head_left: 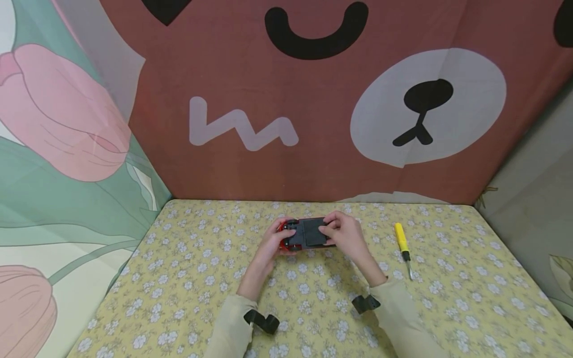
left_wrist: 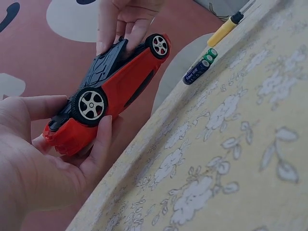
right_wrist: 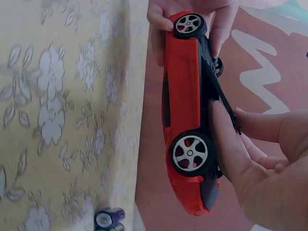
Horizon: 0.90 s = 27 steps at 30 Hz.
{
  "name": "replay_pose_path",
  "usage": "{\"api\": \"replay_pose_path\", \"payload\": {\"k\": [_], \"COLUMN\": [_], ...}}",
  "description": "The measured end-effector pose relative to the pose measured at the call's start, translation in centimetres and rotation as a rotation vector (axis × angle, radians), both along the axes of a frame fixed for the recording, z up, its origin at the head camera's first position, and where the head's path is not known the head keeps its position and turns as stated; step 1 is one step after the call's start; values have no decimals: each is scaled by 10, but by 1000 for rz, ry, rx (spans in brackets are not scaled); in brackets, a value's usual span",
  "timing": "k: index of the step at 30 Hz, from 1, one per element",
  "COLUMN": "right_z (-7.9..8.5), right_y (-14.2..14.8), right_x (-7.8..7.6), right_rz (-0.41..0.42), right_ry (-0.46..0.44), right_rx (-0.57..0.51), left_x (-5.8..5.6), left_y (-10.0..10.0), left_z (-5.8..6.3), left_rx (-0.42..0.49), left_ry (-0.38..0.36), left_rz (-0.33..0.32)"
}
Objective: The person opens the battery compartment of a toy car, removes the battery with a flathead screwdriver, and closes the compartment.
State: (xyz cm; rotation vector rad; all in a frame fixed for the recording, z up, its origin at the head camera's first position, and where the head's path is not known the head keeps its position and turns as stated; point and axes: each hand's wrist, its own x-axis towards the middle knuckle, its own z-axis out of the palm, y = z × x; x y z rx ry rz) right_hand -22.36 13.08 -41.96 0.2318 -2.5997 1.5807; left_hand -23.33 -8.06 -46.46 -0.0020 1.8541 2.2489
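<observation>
A red toy car (left_wrist: 130, 86) is held upside down above the table, its black underside (head_left: 295, 237) facing up. My left hand (head_left: 268, 244) grips one end of it, thumb on the underside and fingers along the body near a wheel (left_wrist: 91, 105). At the other end, my right hand (head_left: 350, 237) pinches a flat black cover (right_wrist: 221, 91) between thumb and fingers. One edge of that cover stands tilted away from the underside, with a fingertip in the gap. Whether its far edge is still attached, I cannot tell.
A yellow-handled screwdriver (head_left: 403, 243) lies to the right on the flowered tablecloth (head_left: 192, 283). Two batteries (left_wrist: 199, 67) lie beside each other on the table, visible in both wrist views. Printed fabric (head_left: 313, 169) hangs behind the table.
</observation>
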Motion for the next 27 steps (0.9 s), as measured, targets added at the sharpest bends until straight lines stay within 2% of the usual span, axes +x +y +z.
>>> {"api": "replay_pose_path", "payload": {"k": [6, 10, 19, 22, 27], "right_z": [0, -1, -3, -3, 2], "right_y": [-2, -3, -2, 1, 13], "right_x": [4, 3, 2, 1, -1], "right_rz": [-24, -43, -65, -83, -106], "right_ry": [142, 188, 255, 303, 277], "right_rx": [186, 262, 302, 283, 197], "left_x": [0, -1, 0, 0, -1], "left_y": [0, 0, 0, 1, 1], "left_z": [0, 0, -1, 0, 1], "left_rx": [-5, 2, 17, 26, 44], "left_ry": [1, -6, 10, 13, 7], "left_rz": [-2, -2, -6, -5, 3]}}
